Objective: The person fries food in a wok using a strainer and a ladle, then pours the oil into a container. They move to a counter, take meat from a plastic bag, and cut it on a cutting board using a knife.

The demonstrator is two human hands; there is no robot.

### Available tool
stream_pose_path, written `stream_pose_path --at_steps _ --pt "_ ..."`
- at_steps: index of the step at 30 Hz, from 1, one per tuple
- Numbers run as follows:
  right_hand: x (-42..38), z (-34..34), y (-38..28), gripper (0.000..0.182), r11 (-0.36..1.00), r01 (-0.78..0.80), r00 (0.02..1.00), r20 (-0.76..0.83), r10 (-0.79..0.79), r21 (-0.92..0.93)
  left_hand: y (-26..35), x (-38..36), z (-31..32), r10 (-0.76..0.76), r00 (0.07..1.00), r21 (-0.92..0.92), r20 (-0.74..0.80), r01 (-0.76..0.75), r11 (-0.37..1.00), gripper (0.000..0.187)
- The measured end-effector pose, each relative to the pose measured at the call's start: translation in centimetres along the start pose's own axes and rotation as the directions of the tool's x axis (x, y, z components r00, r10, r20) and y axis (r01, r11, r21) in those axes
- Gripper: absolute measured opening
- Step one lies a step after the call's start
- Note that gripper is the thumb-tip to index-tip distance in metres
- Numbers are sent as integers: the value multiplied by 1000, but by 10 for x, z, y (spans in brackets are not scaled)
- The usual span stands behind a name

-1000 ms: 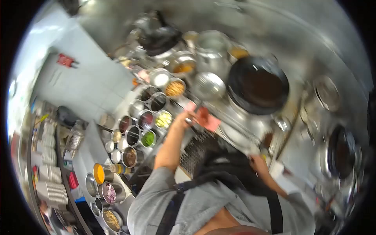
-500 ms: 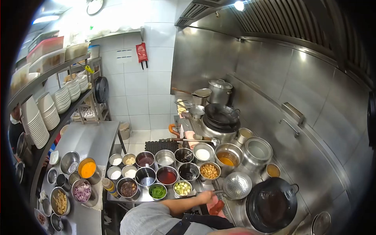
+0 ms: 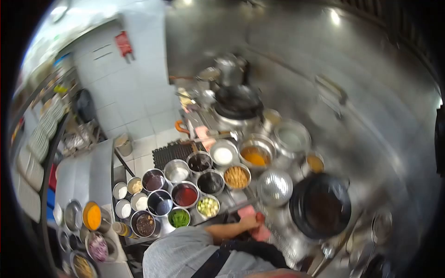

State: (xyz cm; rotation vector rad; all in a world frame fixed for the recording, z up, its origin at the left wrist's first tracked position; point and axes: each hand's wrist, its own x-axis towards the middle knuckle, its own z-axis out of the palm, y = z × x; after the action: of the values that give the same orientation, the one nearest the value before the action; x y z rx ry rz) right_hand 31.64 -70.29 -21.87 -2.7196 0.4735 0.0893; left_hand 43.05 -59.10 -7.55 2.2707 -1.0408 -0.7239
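My left hand [image 3: 251, 221] reaches out from a grey sleeve to the front of the stove counter. Its fingers, somewhat blurred, look closed on a pink cloth [image 3: 261, 233] with a red patch beside the fingertips. Just beyond the hand is a round perforated metal skimmer [image 3: 275, 187]. A large black wok [image 3: 321, 206] with dark contents sits to the right of the cloth. Left of the hand are metal pots of cut pale-green vegetable [image 3: 208, 206] and chopped green leaves [image 3: 179, 217]. My right hand is out of view.
Behind are pots of red liquid [image 3: 186, 194], brown pieces [image 3: 237, 177], orange liquid [image 3: 255, 156] and white contents [image 3: 222, 155]. Another black wok [image 3: 237, 103] stands at the back. A side table [image 3: 85, 169] at left bears bowls of chopped onion [image 3: 98, 247] and orange liquid [image 3: 94, 217].
My left hand has moved from near the skimmer's handle onto the pink cloth. The view has tilted and swung right, so the pots sit further up and left.
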Motion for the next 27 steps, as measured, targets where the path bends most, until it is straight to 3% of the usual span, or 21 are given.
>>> stream_pose_path --at_steps 2,3,4,5,6,7,8,9,10,11,13,14,15,17,19,20,21,23,25,26,27 --pt "-249 59 130 31 982 -49 976 -198 86 185 6 4 3 -58 998 94 38 54 994 46" --pt "-275 8 90 32 957 -224 973 -7 229 185 -1 10 19 -90 994 95 -57 95 991 50" --pt "-288 -101 -1 32 963 -184 972 -106 208 198 4 6 15 -69 996 137 -51 76 988 52" --pt "-295 -130 -29 32 941 -70 935 -307 178 332 19 -5 5 -93 993 68 -68 97 993 48" --pt "-292 -172 -57 31 749 -435 867 6 499 499 24 -7 5 -50 990 59 -135 59 997 45" --pt "-310 -144 -47 34 740 -416 854 -52 517 528 16 -3 15 63 985 117 -160 -44 992 42" --pt "-317 -171 -70 33 845 -292 872 -238 428 449 18 -1 18 55 988 168 -141 -30 985 41" --pt "-330 -154 -61 33 747 -459 841 -37 541 480 22 2 21 56 990 214 -129 -27 976 39" --pt "-337 -164 -62 25 761 -399 878 -28 479 511 28 1 24 20 988 207 -154 12 978 39" --pt "-355 -163 -77 29 795 -321 766 -353 537 514 30 5 22 -55 995 204 -82 71 976 39" --pt "-381 -176 -66 22 731 -418 756 -240 609 539 22 6 14 -33 992 -176 -124 11 984 26" --pt "-395 -174 -63 22 698 -468 745 -183 641 542 17 10 6 -99 994 -434 38 105 895 29" --pt "-408 -175 -59 22 668 -508 739 -123 662 543 -17 27 19 19 994 -755 107 68 652 35" --pt "-437 -188 -57 23 653 -572 700 -119 704 497 28 -4 -10 5 986 -957 169 163 240 38" --pt "-460 -186 -51 23 483 -660 582 -15 813 576 41 -13 -29 434 866 -963 250 269 19 21" --pt "-469 -193 -52 22 519 -630 589 -80 804 578 72 -33 -34 128 952 -961 278 273 52 20" --pt "-477 -187 -48 20 557 -611 577 -166 800 563 113 -51 -38 -24 957 -955 289 290 65 23" --pt "-487 -200 -45 20 501 -635 508 -170 844 587 92 -27 -15 120 965 -965 232 213 154 25" --pt "-499 -202 -21 21 493 -612 415 -280 866 618 108 -31 -5 116 942 -931 316 283 231 31" --pt "-500 -207 -3 22 515 -572 360 -369 857 638 121 -34 0 -34 940 -913 339 338 228 34" --pt "-504 -218 18 22 513 -561 314 -407 858 649 123 -39 3 -37 942 -918 334 334 216 34"
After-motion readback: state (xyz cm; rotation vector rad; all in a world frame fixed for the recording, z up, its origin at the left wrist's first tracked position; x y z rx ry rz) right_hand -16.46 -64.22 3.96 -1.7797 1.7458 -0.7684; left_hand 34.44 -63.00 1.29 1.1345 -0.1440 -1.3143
